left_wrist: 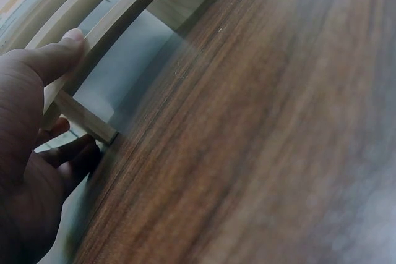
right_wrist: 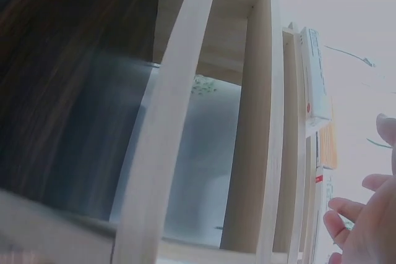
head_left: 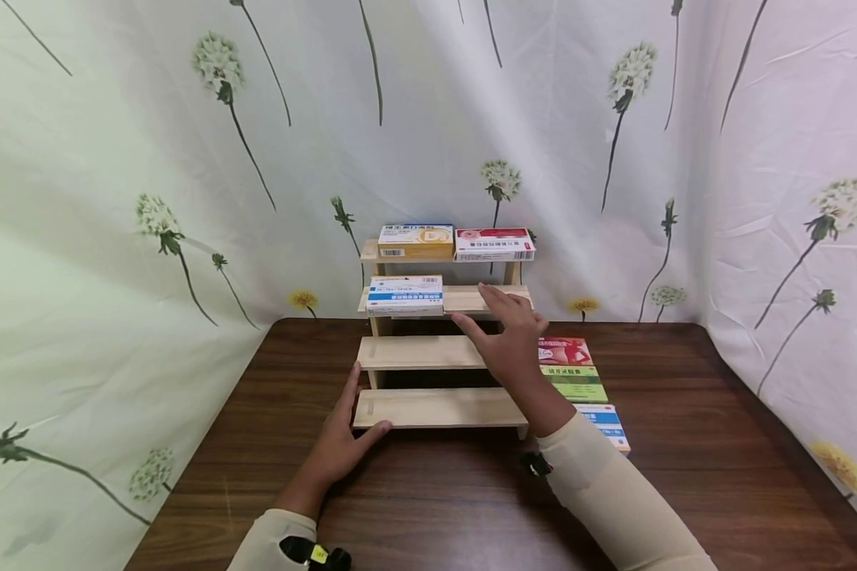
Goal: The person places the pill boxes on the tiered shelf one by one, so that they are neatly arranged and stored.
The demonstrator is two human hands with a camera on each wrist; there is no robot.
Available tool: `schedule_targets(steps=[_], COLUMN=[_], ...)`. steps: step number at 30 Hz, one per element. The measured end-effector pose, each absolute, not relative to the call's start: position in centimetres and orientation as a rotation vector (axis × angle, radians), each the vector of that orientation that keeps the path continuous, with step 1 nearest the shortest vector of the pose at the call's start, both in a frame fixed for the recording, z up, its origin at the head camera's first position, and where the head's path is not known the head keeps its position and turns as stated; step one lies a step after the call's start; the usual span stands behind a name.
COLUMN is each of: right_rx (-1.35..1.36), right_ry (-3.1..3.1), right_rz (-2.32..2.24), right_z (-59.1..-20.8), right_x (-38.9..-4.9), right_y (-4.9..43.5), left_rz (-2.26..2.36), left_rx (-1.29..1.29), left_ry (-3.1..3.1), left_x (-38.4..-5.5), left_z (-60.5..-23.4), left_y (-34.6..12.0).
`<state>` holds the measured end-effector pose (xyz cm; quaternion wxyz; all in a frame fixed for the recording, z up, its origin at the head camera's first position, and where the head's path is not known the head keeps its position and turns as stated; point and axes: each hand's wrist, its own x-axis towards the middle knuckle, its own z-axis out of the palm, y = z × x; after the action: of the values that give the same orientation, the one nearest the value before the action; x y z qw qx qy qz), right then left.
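Note:
A stepped wooden display rack (head_left: 428,408) with several shelves stands on the table. At its lower left end my left hand (head_left: 339,444) grips the frame, the thumb on the bottom shelf's front edge and the fingers round the side. My right hand (head_left: 510,337) hovers before the right part of the second shelf from the top, holding nothing, thumb and fingers spread apart. Left on that shelf lies a blue-and-white medicine box (head_left: 405,296). The top shelf bears an orange-and-white box (head_left: 416,243) and a red-and-white box (head_left: 494,245).
Right of the rack, a red box (head_left: 566,350), a green box (head_left: 574,384) and another blue-and-white box (head_left: 607,426) lie in a column on the brown wooden table (head_left: 443,500). A white curtain (head_left: 428,143) with dandelion prints hangs behind and at both sides.

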<state>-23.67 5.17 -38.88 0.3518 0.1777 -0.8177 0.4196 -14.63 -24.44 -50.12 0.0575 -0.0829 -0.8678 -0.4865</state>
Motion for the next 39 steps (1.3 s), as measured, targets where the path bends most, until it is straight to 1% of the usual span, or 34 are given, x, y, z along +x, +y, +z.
schedule_targets(steps=[7,18,29,39], right_rx=[0.431,0.446,0.483,0.435], right_ry=[-2.163,-2.218,-2.267,-2.386], right_rz=[1.084,1.226,1.258,1.228], right_z=[-38.8,-38.9,-39.0,-40.0], right_x=[-23.3,-22.5,-21.6,-20.7], right_y=[6.5,9.3,13.0,16.7], left_rz=[-1.480,-1.473,-1.463,-1.461], left_rx=[-0.255,-0.257,-0.265,-0.264], left_ry=[-2.620,-2.621,-2.620,-2.616], left_x=[-14.6,-14.6,-14.8,-14.7], left_z=[-50.3,-50.3,-50.3,-50.3], left_y=[-24.4,-24.4,-24.4,-24.4])
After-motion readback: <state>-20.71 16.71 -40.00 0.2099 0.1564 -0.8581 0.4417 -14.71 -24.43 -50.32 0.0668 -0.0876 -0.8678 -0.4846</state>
